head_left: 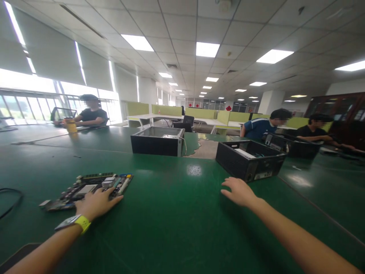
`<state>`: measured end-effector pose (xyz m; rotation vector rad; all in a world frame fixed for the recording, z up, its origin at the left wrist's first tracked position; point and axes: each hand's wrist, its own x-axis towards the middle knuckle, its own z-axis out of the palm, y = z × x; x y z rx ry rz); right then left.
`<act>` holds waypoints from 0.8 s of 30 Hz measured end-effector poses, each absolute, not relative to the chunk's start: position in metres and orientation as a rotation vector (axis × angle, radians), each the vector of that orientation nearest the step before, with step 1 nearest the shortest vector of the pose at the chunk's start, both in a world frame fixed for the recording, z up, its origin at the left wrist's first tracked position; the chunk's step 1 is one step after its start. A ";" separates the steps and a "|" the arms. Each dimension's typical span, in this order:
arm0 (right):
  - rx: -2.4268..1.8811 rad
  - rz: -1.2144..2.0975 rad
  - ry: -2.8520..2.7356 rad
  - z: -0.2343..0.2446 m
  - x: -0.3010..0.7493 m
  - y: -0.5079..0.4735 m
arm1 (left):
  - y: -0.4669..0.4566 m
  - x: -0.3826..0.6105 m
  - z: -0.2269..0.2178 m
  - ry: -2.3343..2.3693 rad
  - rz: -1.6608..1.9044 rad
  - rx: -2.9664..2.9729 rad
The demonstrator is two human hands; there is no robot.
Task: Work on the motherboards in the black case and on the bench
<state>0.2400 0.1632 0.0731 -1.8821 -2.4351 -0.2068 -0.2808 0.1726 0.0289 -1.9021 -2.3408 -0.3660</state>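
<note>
A computer motherboard lies flat on the green tabletop at the left. Over its near edge rests my left hand, fingers spread and thumb stretched to the right; whether the fingertips press on it is hard to see. A watch with a yellow strap is on that wrist. To the right, my right hand is open above the table with its fingers apart, holding nothing. Just beyond it stands a black computer case with its top side open and parts inside.
Another open black case stands at the middle back, a loose cable at its side. A black cable lies at far left. One person sits beyond at left; two others are at the right, near a third case.
</note>
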 end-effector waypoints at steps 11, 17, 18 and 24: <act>-1.600 0.446 -2.352 0.040 0.206 0.058 | 0.149 -0.249 0.025 -2.128 -0.221 -2.239; -1.564 0.646 -2.223 0.040 0.191 0.034 | 0.081 -0.155 0.042 -1.877 -0.264 -2.503; -1.537 0.658 -2.204 0.038 0.185 0.031 | 0.067 -0.135 0.043 -1.827 -0.265 -2.571; -1.468 0.572 -2.027 0.026 0.150 0.031 | -0.007 -0.028 0.030 -1.580 -0.191 -2.928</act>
